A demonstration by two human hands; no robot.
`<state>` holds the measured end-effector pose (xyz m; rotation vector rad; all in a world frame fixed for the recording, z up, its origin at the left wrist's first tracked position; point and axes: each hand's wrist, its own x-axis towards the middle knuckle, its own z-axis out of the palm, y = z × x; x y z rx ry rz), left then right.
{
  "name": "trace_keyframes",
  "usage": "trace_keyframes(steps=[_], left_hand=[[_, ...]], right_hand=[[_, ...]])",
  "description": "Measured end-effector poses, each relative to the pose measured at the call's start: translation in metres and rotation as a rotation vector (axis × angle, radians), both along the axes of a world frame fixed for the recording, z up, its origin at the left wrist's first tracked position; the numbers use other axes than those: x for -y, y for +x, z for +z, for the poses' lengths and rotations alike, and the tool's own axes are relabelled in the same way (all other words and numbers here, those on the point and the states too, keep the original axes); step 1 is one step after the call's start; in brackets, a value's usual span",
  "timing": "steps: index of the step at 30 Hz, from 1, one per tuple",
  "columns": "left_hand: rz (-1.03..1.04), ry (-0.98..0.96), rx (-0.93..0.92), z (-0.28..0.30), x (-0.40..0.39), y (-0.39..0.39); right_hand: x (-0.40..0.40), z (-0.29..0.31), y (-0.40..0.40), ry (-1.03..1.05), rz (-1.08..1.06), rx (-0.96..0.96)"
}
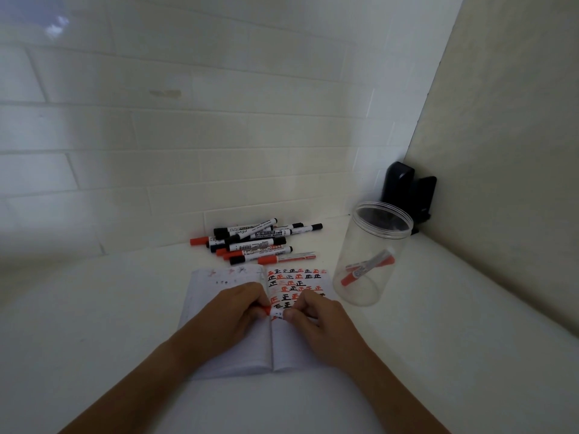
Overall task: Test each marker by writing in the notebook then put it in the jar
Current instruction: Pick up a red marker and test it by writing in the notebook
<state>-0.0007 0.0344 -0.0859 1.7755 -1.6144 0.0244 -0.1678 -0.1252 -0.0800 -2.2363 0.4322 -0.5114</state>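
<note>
Here the marker [275, 313] lies level across the middle of the open notebook [232, 349], its long axis running left to right over the spine. Only a short stretch of it shows: an orange-red part at the left end and a white printed barrel toward the right, the rest hidden by fingers. The left hand [233, 311] pinches the orange-red end with curled fingers, and the right hand [316, 321] grips the white barrel in the same way; the two hands nearly meet. Which end carries the tip cannot be told.

The notebook lies flat on the white surface [94, 324], its right page filled in the upper half with rows of red and black characters, its left page with a few faint marks near the top. Just beyond the notebook sits a pile of markers [253, 242], black-capped and red-capped, lying mostly left to right. To the right of the notebook stands a clear jar [372, 252], upright and open, with red markers leaning inside it. Behind the jar, in the corner, is a black object [407, 189].
</note>
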Motion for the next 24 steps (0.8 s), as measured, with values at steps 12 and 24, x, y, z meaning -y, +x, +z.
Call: trace_keyframes(steps=[12,24], left_hand=[[0.071,-0.123,-0.041,0.010,-0.002,-0.006],[0.148,0.000,0.082,-0.008,0.005,0.009]], right_hand=[[0.008,0.004,0.001,-0.263,0.062,0.120],[0.001,0.032,-0.011,-0.218,-0.192,0.444]])
